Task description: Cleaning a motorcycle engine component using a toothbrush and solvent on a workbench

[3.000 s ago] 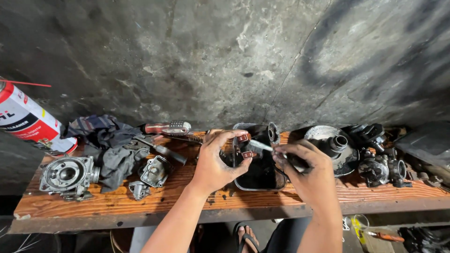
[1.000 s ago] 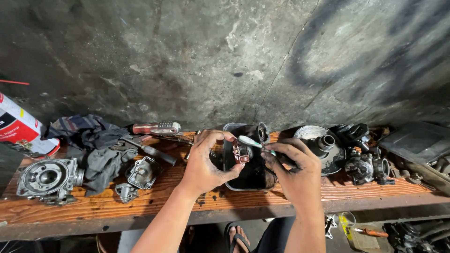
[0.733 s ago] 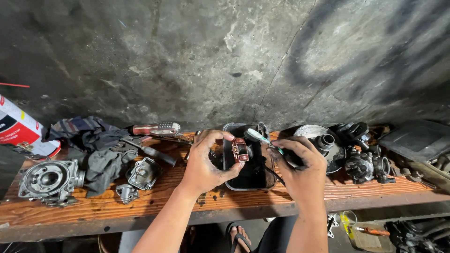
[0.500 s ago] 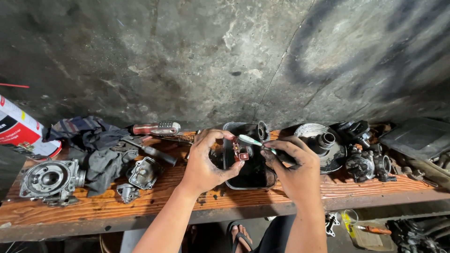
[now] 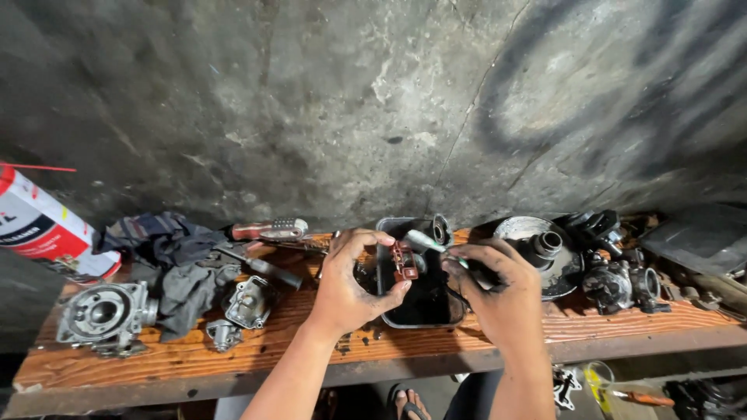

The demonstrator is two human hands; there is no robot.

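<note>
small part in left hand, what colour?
Reddish-brown small part, pinched in the left hand; head view shows it best.

1. A spray can (image 5: 43, 225) stands at the far left end of the table (image 5: 327, 354), cut off by the picture's left edge.
2. It is cylindrical and tilted, with a white body and a red band at the top.
3. Its printed label is white, red and black.

Rough wooden shelf (image 5: 467, 342), matt metal carburettor parts (image 5: 247, 302) (greasy), crumpled cloth (image 5: 167, 257).
</note>
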